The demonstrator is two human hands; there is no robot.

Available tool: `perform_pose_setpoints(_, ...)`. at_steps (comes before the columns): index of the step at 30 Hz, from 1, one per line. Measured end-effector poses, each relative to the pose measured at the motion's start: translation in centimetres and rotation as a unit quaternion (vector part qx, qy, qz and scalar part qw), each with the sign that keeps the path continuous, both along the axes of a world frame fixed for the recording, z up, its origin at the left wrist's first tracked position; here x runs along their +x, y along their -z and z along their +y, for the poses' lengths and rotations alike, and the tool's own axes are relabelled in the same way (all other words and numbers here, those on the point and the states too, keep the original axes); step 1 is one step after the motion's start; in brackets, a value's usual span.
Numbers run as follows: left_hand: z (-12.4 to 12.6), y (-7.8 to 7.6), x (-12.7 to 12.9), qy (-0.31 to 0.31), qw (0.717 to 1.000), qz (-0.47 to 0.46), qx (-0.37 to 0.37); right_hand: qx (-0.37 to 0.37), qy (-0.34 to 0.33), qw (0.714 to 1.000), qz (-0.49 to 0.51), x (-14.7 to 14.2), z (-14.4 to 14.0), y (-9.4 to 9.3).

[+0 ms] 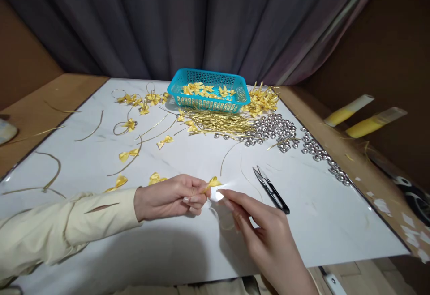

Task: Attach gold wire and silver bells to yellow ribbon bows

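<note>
My left hand [179, 195] is closed in a pinch on a small yellow ribbon bow [214, 181], whose loop sticks out past the fingertips. Just to the right, my right hand [257, 223] has thumb and index finger pressed together close to the bow. What they pinch, if anything, is too small to make out. A thin pale strand [228, 228] curves on the table beneath the two hands. Black thread snips [271, 190] lie beyond my right hand. Behind my left wrist rest loose yellow bows, one of them a bow [156, 178] partly hidden by the hand.
A blue plastic basket [208, 73] with yellow bows stands at the back. In front of it lie a bundle of gold cords [218, 122] and many silver beads [275, 127]. Bows tied on cords [129, 126] are at left. Two yellow-filled tubes [349, 110] lie at right.
</note>
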State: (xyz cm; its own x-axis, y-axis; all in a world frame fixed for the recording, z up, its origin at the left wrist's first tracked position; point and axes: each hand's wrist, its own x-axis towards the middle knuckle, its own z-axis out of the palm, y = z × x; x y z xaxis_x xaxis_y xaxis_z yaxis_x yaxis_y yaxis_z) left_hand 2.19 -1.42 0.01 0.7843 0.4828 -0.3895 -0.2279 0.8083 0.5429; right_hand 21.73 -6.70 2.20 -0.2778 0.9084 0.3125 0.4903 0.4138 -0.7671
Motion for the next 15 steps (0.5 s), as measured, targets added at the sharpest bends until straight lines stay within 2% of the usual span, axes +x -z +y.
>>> perform_pose_setpoints(6, -0.2, -0.3, 0.0, 0.020, 1.000, -0.011, -0.014, 0.046, -0.002, 0.999, -0.004, -0.3, 0.0, 0.1)
perform_pose_setpoints(9, -0.2, -0.3, 0.0, 0.017, 1.000, 0.002, 0.005, 0.039, 0.021, 0.999, -0.003, -0.4, -0.2, 0.0)
perform_pose_setpoints(12, 0.0, -0.7, -0.1, 0.029, 0.997, 0.045, 0.062, -0.010, 0.052, 0.998, -0.015, -0.3, -0.5, -0.4)
perform_pose_setpoints(15, 0.2, -1.5, -0.3, 0.028, 0.983, 0.117, 0.140, -0.033, 0.045, 0.998, -0.003, 0.0, -0.8, -0.9)
